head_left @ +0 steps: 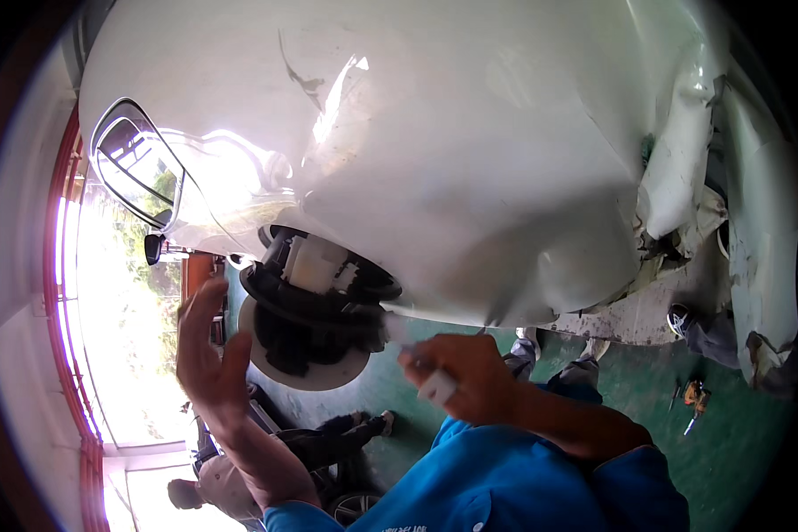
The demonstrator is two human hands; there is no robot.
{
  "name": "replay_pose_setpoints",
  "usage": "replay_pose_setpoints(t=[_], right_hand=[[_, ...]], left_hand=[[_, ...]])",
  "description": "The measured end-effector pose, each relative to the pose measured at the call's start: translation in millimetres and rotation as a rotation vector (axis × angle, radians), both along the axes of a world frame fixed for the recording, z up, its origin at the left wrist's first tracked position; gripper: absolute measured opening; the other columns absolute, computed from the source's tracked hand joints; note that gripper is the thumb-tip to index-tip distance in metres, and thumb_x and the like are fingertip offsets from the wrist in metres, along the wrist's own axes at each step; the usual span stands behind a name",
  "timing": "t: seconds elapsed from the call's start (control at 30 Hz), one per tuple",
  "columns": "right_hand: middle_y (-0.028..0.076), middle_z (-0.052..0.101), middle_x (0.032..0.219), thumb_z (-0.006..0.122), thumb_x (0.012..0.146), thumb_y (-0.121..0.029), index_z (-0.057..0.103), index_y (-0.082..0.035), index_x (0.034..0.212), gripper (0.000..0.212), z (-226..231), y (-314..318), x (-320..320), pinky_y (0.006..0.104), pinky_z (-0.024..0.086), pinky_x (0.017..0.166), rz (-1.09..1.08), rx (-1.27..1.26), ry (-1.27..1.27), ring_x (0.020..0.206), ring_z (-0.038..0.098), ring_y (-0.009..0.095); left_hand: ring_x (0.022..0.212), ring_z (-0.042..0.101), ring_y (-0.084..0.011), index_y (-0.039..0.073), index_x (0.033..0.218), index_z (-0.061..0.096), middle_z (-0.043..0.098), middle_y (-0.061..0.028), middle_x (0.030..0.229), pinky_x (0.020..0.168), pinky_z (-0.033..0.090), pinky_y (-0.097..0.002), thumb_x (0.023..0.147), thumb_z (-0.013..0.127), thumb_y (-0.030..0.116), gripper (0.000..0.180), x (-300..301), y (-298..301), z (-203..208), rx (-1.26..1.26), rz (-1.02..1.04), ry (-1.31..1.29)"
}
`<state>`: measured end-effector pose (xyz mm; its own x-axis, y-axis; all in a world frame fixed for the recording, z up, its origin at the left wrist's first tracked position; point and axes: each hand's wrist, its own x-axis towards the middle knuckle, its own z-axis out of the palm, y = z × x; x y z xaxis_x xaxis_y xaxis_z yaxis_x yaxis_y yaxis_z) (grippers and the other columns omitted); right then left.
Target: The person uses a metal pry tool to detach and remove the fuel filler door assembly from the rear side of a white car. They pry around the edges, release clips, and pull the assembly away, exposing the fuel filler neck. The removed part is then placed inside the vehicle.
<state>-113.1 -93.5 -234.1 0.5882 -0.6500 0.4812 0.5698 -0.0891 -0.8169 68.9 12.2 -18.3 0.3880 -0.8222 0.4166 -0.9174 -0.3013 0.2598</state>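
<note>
In front of me is a dented white vehicle panel [434, 133]. Low on it sits a round black-rimmed opening with a white plastic part [315, 264] inside. A round lid [350, 374], white with black fittings, hangs just below the opening. My left hand [211, 355] is raised left of the lid, fingers apart, holding nothing. Right of the lid, my right hand [474, 377] closes around a small pale tool [437, 387]. The tool's tip, smeared by motion, points toward the lid's right edge; its exact kind and whether it touches the lid cannot be made out.
Torn, crumpled metal [678, 191] marks the panel's right end. An orange-and-black power tool [698, 396] lies on the green floor [629, 381]. Another person [226, 483] is at the lower left near a wheel [355, 507]. Shoes [528, 335] show beyond the panel. A bright window [120, 310] is at left.
</note>
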Motion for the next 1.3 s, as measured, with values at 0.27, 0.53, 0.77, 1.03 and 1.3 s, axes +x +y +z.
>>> replay_pose_setpoints(t=[0.27, 0.53, 0.77, 1.03, 1.3], right_hand=[[0.008, 0.065, 0.101, 0.075, 0.083, -0.008, 0.066, -0.007, 0.111, 0.029, -16.6, 16.0, 47.6, 0.0347, 0.052, 0.054, -0.262, -0.034, 0.165, 0.068, 0.067, 0.024], [0.011, 0.066, 0.103, 0.075, 0.081, -0.005, 0.066, -0.006, 0.109, 0.029, -18.5, 23.3, 65.9, 0.0394, 0.054, 0.059, -0.318, -0.044, 0.189, 0.076, 0.068, 0.030], [0.007, 0.065, 0.095, 0.083, 0.068, -0.006, 0.066, -0.005, 0.105, 0.041, -7.7, 25.5, 68.7, 0.0331, 0.054, 0.055, -0.404, -0.125, 0.147, 0.068, 0.067, 0.022], [0.009, 0.067, 0.092, 0.080, 0.069, -0.001, 0.067, -0.006, 0.106, 0.040, -13.9, 22.6, 68.0, 0.0354, 0.055, 0.055, -0.414, -0.114, 0.136, 0.068, 0.069, 0.024], [0.010, 0.063, 0.076, 0.077, 0.080, -0.003, 0.067, -0.006, 0.093, 0.016, -6.3, 26.5, 72.8, 0.0370, 0.050, 0.054, -0.461, 0.106, 0.176, 0.063, 0.065, 0.029]], left_hand=[[0.114, 0.066, -0.0272, 0.003, 0.130, 0.062, 0.064, -0.0144, 0.125, 0.097, 0.051, -0.0349, 0.074, 0.068, -0.011, 0.058, 32.2, -59.7, 0.3, 0.466, -0.094, -0.018], [0.095, 0.071, -0.0275, 0.000, 0.125, 0.066, 0.071, -0.0160, 0.109, 0.085, 0.054, -0.0333, 0.075, 0.068, -0.009, 0.051, 40.9, -66.2, -9.4, 0.425, -0.149, -0.105], [0.092, 0.069, -0.0234, -0.003, 0.122, 0.067, 0.070, -0.0152, 0.104, 0.082, 0.053, -0.0309, 0.081, 0.065, -0.003, 0.041, 62.0, -58.6, -10.0, 0.376, -0.223, -0.101], [0.080, 0.065, -0.0178, 0.000, 0.117, 0.071, 0.065, -0.0090, 0.087, 0.071, 0.050, -0.0277, 0.076, 0.063, -0.010, 0.042, 49.5, -60.9, -8.5, 0.366, -0.222, -0.161], [0.069, 0.066, -0.0217, 0.000, 0.114, 0.071, 0.065, -0.0104, 0.082, 0.065, 0.050, -0.0296, 0.071, 0.066, -0.009, 0.045, 44.9, -65.8, -6.5, 0.374, -0.207, -0.307]])
